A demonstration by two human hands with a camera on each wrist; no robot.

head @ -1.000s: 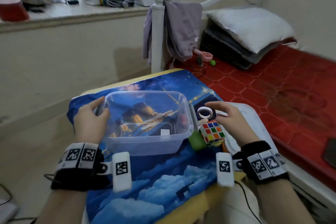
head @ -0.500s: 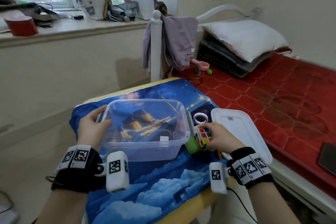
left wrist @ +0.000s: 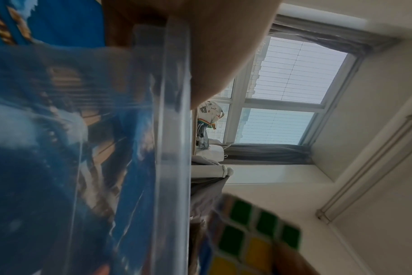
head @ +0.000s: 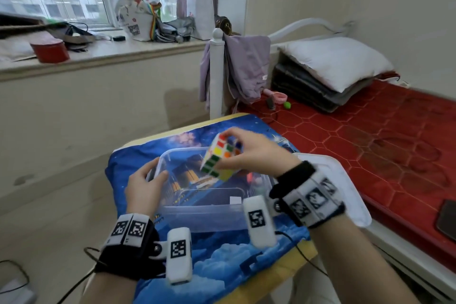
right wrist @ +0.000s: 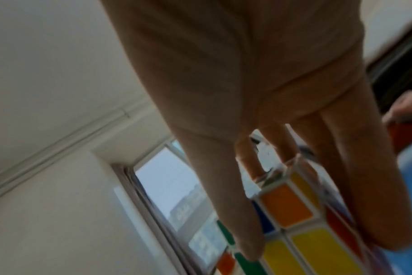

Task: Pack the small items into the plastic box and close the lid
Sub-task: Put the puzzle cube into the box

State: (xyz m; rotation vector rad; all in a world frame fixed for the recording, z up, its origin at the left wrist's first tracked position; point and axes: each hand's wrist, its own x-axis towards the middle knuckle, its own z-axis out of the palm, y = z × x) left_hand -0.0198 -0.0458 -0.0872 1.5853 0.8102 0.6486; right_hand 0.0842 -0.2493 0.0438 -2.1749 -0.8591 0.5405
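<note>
A clear plastic box (head: 197, 212) stands open on a blue picture cloth on a small table. My left hand (head: 144, 186) grips its left rim (left wrist: 174, 130), thumb inside. My right hand (head: 249, 155) holds a colourful puzzle cube (head: 219, 159) in the air above the box, fingers (right wrist: 369, 186) and thumb curled round it. The cube (right wrist: 301, 232) is tilted and blurred in the right wrist view, and the cube (left wrist: 252, 234) also shows at the bottom of the left wrist view. The white lid (head: 345, 180) lies flat to the right of the box. My right arm hides the other small items.
The blue cloth (head: 222, 261) covers the table, whose yellow edge shows at front and back. A bed with a red cover (head: 370, 136) runs along the right, with a white bedpost (head: 217, 69) and hung clothes behind the table. A dark phone (head: 447, 219) lies on the bed.
My right hand closed on the cube beside the box, lifted it and carried it left over the box. My left hand stayed on the box rim. The head view tilted up.
</note>
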